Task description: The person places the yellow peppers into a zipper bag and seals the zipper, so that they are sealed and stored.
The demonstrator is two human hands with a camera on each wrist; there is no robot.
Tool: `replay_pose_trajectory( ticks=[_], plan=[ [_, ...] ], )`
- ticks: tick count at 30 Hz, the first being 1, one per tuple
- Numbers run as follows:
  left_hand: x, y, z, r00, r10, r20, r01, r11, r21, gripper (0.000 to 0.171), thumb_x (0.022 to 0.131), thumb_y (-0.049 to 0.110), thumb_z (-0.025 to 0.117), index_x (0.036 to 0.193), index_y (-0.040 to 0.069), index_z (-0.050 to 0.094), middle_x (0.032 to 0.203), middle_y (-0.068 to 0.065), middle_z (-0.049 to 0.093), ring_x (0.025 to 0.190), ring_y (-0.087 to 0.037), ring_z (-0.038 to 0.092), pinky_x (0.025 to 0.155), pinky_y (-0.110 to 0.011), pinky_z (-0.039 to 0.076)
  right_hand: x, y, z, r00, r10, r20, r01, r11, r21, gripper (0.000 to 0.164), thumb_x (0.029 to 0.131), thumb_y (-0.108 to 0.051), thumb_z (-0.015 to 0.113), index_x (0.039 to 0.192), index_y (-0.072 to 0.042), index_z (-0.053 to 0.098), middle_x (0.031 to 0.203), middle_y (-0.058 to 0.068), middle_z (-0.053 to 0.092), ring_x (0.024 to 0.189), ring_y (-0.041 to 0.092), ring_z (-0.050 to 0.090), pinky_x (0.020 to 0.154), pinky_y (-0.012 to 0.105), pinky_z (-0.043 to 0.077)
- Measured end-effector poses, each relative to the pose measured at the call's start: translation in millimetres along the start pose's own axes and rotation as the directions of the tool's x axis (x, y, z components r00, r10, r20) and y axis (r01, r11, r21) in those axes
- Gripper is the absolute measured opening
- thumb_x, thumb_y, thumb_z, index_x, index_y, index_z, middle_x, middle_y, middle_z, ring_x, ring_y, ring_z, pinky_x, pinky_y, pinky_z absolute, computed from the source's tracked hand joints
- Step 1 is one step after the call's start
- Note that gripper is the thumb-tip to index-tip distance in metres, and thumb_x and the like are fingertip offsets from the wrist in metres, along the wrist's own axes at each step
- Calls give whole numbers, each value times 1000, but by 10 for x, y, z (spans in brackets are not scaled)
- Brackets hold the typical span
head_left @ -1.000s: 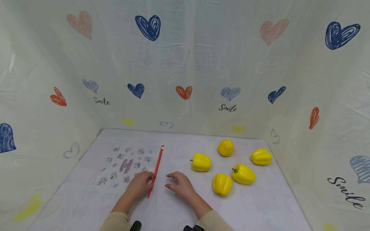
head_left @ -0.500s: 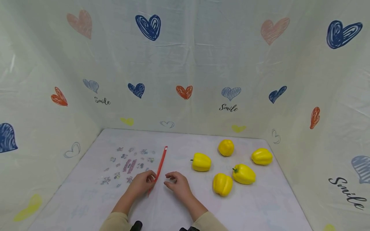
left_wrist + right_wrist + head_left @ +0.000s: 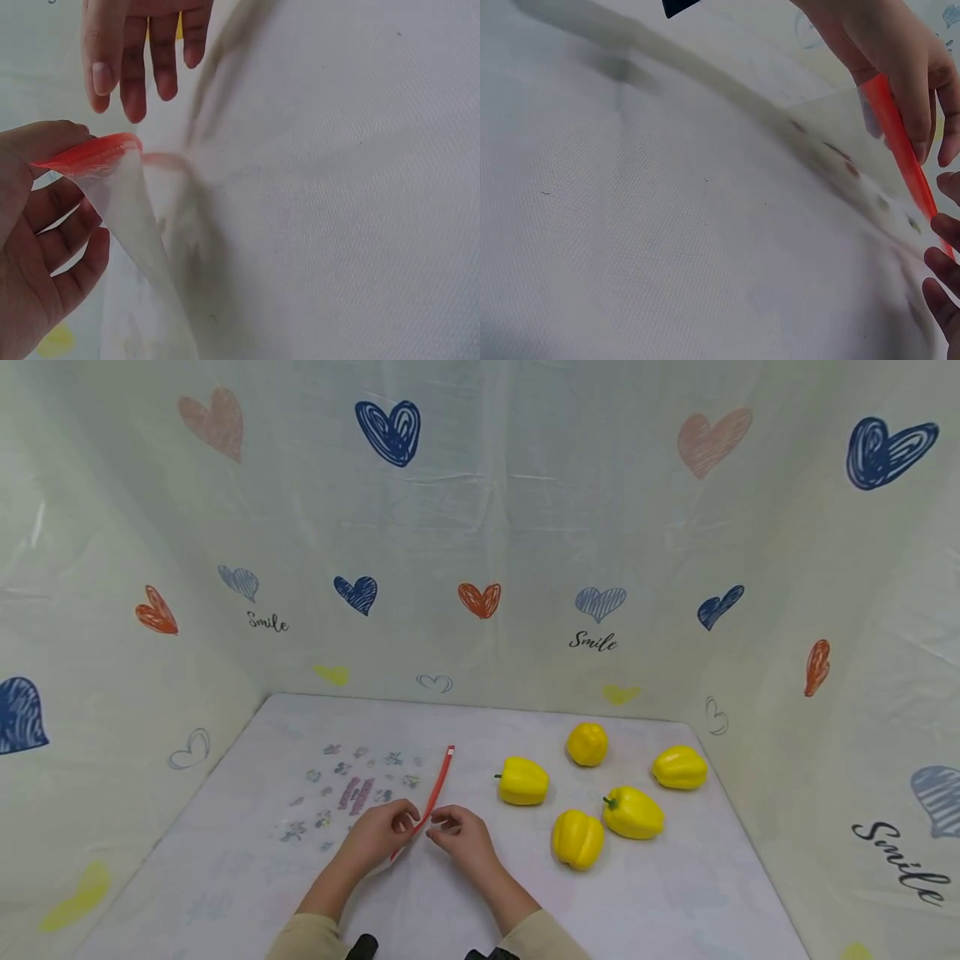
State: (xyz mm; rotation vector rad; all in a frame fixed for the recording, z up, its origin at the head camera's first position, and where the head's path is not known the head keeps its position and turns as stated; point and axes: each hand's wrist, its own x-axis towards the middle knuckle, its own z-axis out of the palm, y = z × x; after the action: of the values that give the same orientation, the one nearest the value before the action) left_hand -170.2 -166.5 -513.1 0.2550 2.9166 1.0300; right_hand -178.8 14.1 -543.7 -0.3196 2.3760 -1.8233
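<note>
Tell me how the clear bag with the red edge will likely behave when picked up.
The clear bag will probably be floppy, as its film drapes from the left hand in the left wrist view. Its red edge may flex too, since it curves in the head view. The bag is probably light for its size, looking thin and see-through.

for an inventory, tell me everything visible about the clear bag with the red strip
The bag is clear, thin and plastic-looking, printed with small pinkish and dark designs. A red strip with a white mark at its far end runs along its right edge. Part of it lies on the white table; the left hand pinches the strip, which is raised and curved there. Whether the nearby right hand touches it is unclear.
</note>
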Motion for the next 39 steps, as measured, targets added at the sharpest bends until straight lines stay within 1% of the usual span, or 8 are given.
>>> replay_pose_trajectory(
  ticks=[6,9,18,23,28,31,33,39],
  plan=[
    [-8,66,-4,1000,8,-6,-9,1000,-22,19,83,2,71,92,18,65,78,10,59,71,-9,52,61,-28,47,-28,-18,3,1000,18,17,-19,999,29,22,84,-10,76,106,-8,72,100,2,69,87,16,60,69,20,52],
    [-15,97,-12,1000,-1,-13,1,1000,-28,19,82,2,71,91,18,65,78,10,59,72,-10,52,61,-28,47,-35,-8,10,1000,16,20,-16,1000,18,21,84,-10,75,104,-8,73,99,1,69,86,15,59,69,19,52],
    [-25,157,-70,999,14,-40,-15,999,-29,19,82,2,72,87,19,63,77,11,58,70,-10,51,61,-26,47,-48,-18,7,1000,-1,8,1,1000,-11,19,86,-13,74,105,-12,74,98,-3,68,85,12,58,71,20,52],
    [-36,187,-112,997,52,-64,-52,999,-4,21,80,-1,72,84,18,63,76,12,58,68,-9,51,60,-25,47,-41,-37,6,1000,-7,7,7,1000,-14,14,87,-14,73,100,-12,73,97,-1,67,84,11,57,69,21,52],
    [-45,224,-136,991,93,-95,-89,995,40,22,79,-1,73,82,18,62,74,13,57,66,-8,49,58,-25,46,5,-88,11,1000,18,3,-18,999,-30,6,89,-17,71,92,-12,69,89,-4,65,80,11,55,64,22,50],
    [-52,250,-150,983,124,-135,-116,991,64,22,79,0,73,81,19,63,75,12,58,66,-8,48,57,-25,45,37,-122,6,999,35,-22,-36,999,-28,7,89,-18,71,90,-12,68,86,-6,63,81,12,54,64,23,48],
    [-59,265,-161,973,149,-174,-137,987,79,23,78,-2,73,80,19,63,76,11,60,66,-8,49,57,-25,45,56,-134,1,998,33,-47,-35,999,-31,8,89,-18,72,88,-11,66,85,-5,63,80,13,54,64,23,48],
    [-76,287,-173,932,233,-277,-202,970,135,26,75,-3,74,79,20,63,76,9,62,64,-7,51,56,-24,45,83,-134,-12,993,81,-83,-83,996,-17,14,87,-20,73,85,-11,64,79,-4,59,75,13,52,60,22,46]
  ],
)
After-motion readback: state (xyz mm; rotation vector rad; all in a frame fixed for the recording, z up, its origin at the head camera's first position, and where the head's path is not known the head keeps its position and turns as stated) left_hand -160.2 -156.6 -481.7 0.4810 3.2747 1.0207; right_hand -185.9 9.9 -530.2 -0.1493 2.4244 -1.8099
